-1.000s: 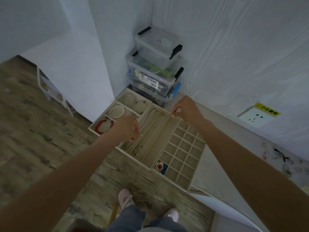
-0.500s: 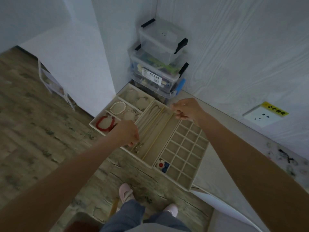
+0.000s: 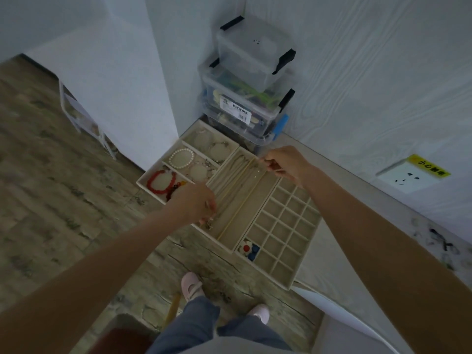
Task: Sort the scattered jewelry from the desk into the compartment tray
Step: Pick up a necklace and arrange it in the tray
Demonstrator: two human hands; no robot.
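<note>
Hands pinch a thin chain's ends: left hand (image 3: 198,204) at tray (image 3: 283,284) near edge, right hand (image 3: 286,163) at far edge.

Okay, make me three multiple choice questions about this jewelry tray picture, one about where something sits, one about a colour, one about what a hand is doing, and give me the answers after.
1. Where does the pearl bracelet lie?
A. In a grid cell of the compartment tray
B. In a square section at the tray's left end
C. On the floor

2. What colour is the bead bracelet in the nearest left-end section?
A. Red
B. Green
C. White

3. What is the right hand doing?
A. Lying flat on the desk
B. Pressing the stacked clear boxes
C. Pinching a thin chain above the long slots

Answers: 1 B, the pearls sit in a square section beside the long slots. 2 A, its beads are plainly red. 3 C, finger and thumb meet on the fine chain at the slots' far end.
</note>
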